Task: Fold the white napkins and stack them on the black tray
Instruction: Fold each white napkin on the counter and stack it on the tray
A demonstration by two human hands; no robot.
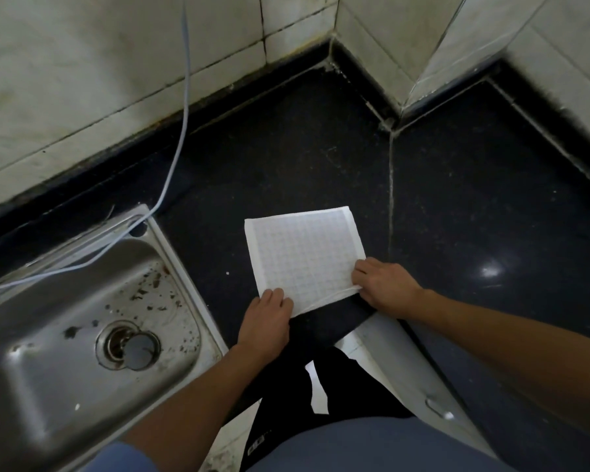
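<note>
White napkin (pixel 304 253) lies flat at the countertop's (pixel 457 199) front edge, beside the sink (pixel 48 352). Left hand (pixel 266 318) and right hand (pixel 385 284) apparently pinch its near corners. It looks light and limp, best held by its corners.

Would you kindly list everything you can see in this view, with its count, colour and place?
napkin: one, white with a faint grid, flat on the countertop, right of the sink
countertop: one, black and speckled, runs into the wall corner
sink: one, steel and stained, at the left
drain plug: one, grey, in the sink's drain
cable: one, pale, hangs down the wall to the sink's far rim
wall tiles: many, off-white, behind the countertop
handle: one, metal, on a white cabinet front at lower right
black tray: none in view
left hand: one, pinches the napkin's near left corner
right hand: one, pinches the napkin's near right corner
</note>
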